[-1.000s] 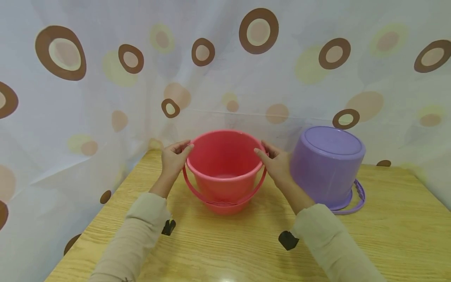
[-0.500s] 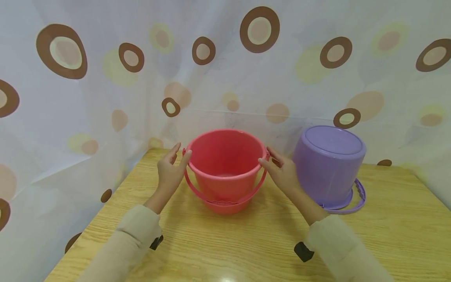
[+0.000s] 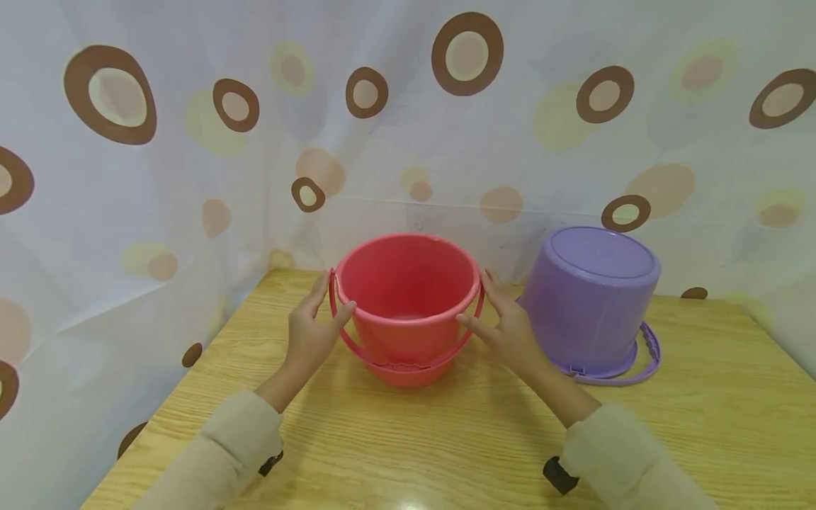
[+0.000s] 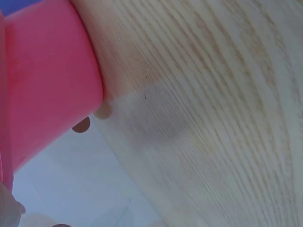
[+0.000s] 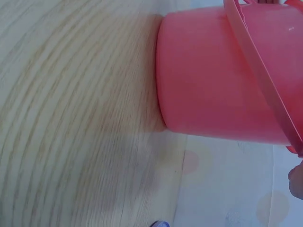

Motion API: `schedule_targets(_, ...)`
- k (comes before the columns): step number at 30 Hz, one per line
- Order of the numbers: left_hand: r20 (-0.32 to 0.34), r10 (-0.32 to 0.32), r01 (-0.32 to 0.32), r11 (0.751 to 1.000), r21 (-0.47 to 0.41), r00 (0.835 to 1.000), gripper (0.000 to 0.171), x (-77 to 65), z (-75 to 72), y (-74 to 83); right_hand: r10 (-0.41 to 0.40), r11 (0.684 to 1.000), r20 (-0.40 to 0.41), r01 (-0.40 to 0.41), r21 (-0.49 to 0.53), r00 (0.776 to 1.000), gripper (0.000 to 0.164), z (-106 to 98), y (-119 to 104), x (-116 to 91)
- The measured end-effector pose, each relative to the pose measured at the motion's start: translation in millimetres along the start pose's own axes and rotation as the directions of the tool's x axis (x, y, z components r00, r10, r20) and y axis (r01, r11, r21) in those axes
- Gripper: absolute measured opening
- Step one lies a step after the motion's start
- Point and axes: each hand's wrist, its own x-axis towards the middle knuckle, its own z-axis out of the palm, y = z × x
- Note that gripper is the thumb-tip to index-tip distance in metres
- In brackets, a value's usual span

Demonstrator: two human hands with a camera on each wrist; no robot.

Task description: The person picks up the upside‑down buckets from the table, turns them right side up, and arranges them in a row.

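Observation:
A red bucket (image 3: 408, 343) stands upright on the wooden table, its mouth facing up. Its handle (image 3: 403, 367) hangs down across the front. My left hand (image 3: 310, 338) lies along the left side, straight fingers at the rim and thumb at the front edge. Opposite it, my right hand (image 3: 513, 338) rests its extended fingers against the right side, thumb tip near the front rim. Both wrist views show the bucket wall (image 5: 208, 75) standing on the wood, with just a fingertip (image 4: 9, 208) showing in the left wrist view.
A purple bucket (image 3: 593, 312) stands upside down to the right, close to my right hand, its handle (image 3: 652, 358) lying on the table (image 3: 408, 439). A white sheet with brown and yellow circles (image 3: 395, 149) hangs behind and along the left side.
My thumbs have moved from the rim's sides toward its front, and my fingers have straightened along the outside. Both forearms have drawn back and apart. The red bucket stays in place.

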Motion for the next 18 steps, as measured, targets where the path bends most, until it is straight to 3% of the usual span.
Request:
schedule_targets(6, -0.004, 0.052, -0.052, 0.998, 0.019, 0.999, 0.065, -2.4, 1.1, 1.1, 0.009, 1.0, -0.012, -0.009, 0.01, 1.0, 0.083, 3, -3, -2)
schedule_targets(18, 0.048, 0.064, -0.065, 0.998, 0.011, 0.997, 0.062, 7.7, -1.0, -1.2, 0.055, 0.998, -0.029, -0.054, 0.023, 0.998, 0.084, 6, -6, 2)
